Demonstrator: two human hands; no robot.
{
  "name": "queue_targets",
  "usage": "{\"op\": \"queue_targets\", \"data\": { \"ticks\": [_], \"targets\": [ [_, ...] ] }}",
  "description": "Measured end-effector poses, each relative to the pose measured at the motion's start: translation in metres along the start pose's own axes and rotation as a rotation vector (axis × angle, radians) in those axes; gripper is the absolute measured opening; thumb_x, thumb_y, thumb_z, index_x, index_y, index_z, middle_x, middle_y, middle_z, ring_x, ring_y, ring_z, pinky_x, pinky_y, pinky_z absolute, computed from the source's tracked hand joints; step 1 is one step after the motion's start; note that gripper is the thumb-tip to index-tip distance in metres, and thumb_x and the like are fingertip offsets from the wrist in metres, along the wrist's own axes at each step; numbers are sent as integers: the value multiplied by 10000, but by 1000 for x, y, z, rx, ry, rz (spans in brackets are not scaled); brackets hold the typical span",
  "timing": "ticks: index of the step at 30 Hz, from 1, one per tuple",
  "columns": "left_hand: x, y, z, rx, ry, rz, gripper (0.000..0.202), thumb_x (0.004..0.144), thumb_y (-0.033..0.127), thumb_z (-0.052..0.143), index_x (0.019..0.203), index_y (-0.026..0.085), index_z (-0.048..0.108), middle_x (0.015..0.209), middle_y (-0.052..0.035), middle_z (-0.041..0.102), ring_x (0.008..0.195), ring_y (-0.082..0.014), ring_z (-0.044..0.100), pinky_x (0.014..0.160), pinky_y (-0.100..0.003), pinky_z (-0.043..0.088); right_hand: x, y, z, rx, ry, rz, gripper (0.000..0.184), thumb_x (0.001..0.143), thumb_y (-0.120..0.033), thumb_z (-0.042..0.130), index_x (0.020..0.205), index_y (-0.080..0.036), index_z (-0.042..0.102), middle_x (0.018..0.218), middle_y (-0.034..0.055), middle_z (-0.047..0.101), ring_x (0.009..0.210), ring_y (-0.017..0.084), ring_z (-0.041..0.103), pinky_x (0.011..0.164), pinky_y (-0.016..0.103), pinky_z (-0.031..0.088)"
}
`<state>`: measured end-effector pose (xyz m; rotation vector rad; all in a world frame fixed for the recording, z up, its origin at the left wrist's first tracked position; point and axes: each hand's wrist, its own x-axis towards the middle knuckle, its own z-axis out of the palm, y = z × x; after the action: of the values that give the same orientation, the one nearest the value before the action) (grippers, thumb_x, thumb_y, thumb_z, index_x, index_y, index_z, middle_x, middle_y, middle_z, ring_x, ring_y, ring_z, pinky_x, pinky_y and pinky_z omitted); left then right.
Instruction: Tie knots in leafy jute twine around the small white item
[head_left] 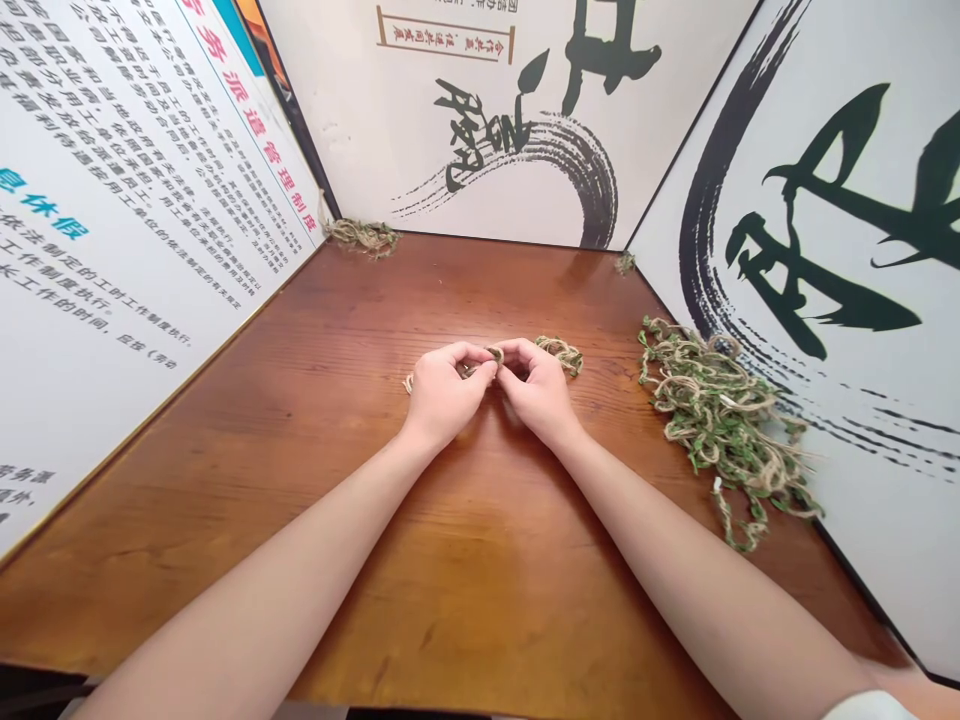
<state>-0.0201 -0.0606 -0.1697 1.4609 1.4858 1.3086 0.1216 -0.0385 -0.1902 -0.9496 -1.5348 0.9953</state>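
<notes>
My left hand (450, 393) and my right hand (538, 388) meet over the middle of the table, thumbs and fingers pinched together. Between their fingertips is a piece of brown twine (496, 354) with green leafy bits. One frayed end (408, 384) of twine sticks out left of my left hand. Beyond my right hand lies a looped part of leafy twine (561, 355); whether it joins the piece in my fingers is hidden by the hands.
A big tangled heap of leafy twine (724, 410) lies on the right against the printed panel (847, 420). A smaller bunch of twine (364, 236) sits in the far left corner of the wooden table (300, 400). Upright printed panels enclose the left, back and right sides.
</notes>
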Motion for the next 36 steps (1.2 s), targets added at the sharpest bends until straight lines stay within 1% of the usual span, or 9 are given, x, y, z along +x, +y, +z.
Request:
{"op": "queue_targets", "data": {
  "ticks": [6, 10, 12, 16, 21, 24, 27, 31, 36],
  "targets": [
    [0, 2, 0, -92, -27, -156, 199, 704, 259, 772, 820, 163, 642, 824, -59, 747, 771, -196, 691, 722, -306, 513, -1, -5, 1, 67, 11, 28, 342, 819, -172, 633, 1158, -202, 595, 784, -25, 680, 717, 135, 646, 714, 278, 508],
    [1, 6, -2, -202, -43, -249, 427, 643, 252, 802, 1021, 160, 628, 695, -19, 715, 658, -178, 670, 615, -260, 458, -1, -5, 1, 83, -29, 32, 377, 828, -182, 620, 1201, -202, 576, 802, -11, 694, 721, 145, 666, 728, 302, 529],
    [2, 8, -3, -273, -72, -268, 453, 596, 254, 821, 1010, 143, 675, 693, -27, 714, 656, -173, 666, 584, -248, 439, -1, -5, 0, 71, -48, 22, 385, 833, -183, 614, 1216, -199, 575, 815, -3, 703, 738, 150, 679, 752, 315, 540],
    [3, 7, -4, -363, -59, -217, 272, 554, 292, 857, 729, 131, 724, 753, -66, 735, 666, -156, 652, 593, -252, 460, -2, -6, -1, 33, -43, -4, 391, 838, -172, 595, 1228, -192, 579, 833, 8, 719, 786, 164, 702, 789, 332, 558],
    [4, 4, -4, -311, 2, -125, 207, 607, 299, 846, 726, 139, 786, 786, -75, 754, 703, -157, 664, 649, -255, 504, -4, -5, -1, -107, 54, -44, 275, 879, -165, 555, 1144, -190, 627, 965, 53, 755, 839, 182, 725, 807, 344, 576],
    [6, 4, -5, -300, -12, -147, 216, 608, 295, 845, 731, 128, 785, 747, -71, 738, 635, -133, 621, 584, -236, 473, -4, -3, -1, -235, 32, -105, 268, 852, -112, 545, 1079, -175, 673, 1072, 75, 753, 779, 170, 711, 815, 355, 578],
    [8, 5, -6, -313, -37, -125, 223, 609, 294, 849, 727, 119, 779, 727, -62, 724, 568, -93, 551, 511, -211, 407, -3, -1, 0, -258, -23, -174, 276, 841, -103, 564, 1076, -169, 693, 1054, 77, 742, 754, 164, 699, 807, 350, 582],
    [10, 9, -9, -366, -13, -191, 211, 558, 241, 838, 715, 122, 761, 670, -38, 692, 492, -73, 493, 438, -203, 337, -3, -3, 0, -249, -65, -229, 290, 862, -132, 611, 1136, -178, 694, 1082, 84, 724, 870, 183, 702, 811, 336, 584],
    [12, 14, -14, -396, -13, -320, 195, 486, 195, 791, 651, 123, 713, 604, -23, 649, 413, -63, 429, 386, -207, 247, -6, -9, -3, -501, -22, -471, 185, 909, -172, 641, 1077, -181, 718, 1048, 80, 735, 993, 236, 642, 900, 414, 493]
  ]
}}
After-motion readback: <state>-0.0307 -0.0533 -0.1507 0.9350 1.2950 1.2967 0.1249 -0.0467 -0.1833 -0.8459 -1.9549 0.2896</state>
